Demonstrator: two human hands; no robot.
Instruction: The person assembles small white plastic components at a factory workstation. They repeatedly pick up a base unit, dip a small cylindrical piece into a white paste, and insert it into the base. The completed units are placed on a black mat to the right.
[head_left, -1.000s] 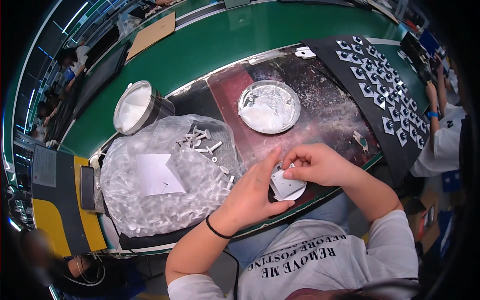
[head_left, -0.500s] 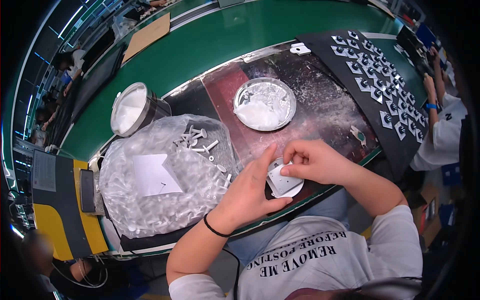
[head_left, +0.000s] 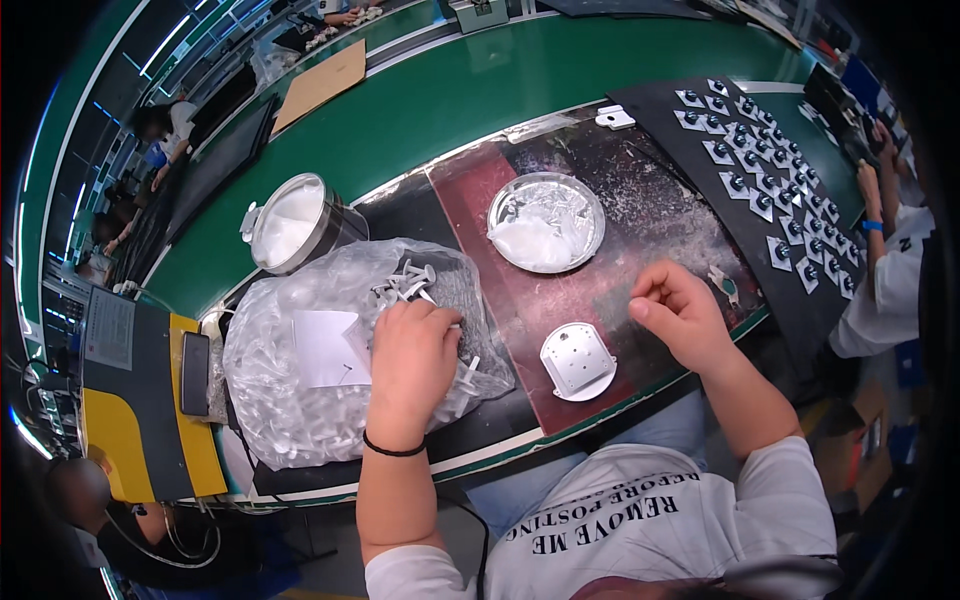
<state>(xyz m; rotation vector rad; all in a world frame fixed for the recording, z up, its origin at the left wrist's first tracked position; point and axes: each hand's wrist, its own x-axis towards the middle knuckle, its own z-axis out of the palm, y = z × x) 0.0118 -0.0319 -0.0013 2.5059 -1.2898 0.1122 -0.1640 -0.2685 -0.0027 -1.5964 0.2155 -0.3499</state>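
Observation:
My left hand point(head_left: 412, 352) lies over the mouth of a large clear plastic bag point(head_left: 275, 420) full of white plastic pieces. Its fingers are bent down among loose white flat-headed pins point(head_left: 405, 280), and the fingertips are hidden. My right hand point(head_left: 685, 315) hovers above the table with thumb and forefinger pinched together; anything between them is too small to make out. Between the hands, on the table near its front edge, a silvery plate with a rounded outline and small holes point(head_left: 578, 362) rests untouched.
Beyond the plate stands a round metal dish point(head_left: 595, 235) holding white material. A metal pot point(head_left: 345, 226) with white contents is behind the bag. At right, a black board point(head_left: 690, 150) carries rows of small white-and-black parts; a person point(head_left: 890, 270) works beyond it.
My left hand has let go of the plate and moved left onto the bag. My right hand has lifted off the plate and moved right. The plate now lies alone.

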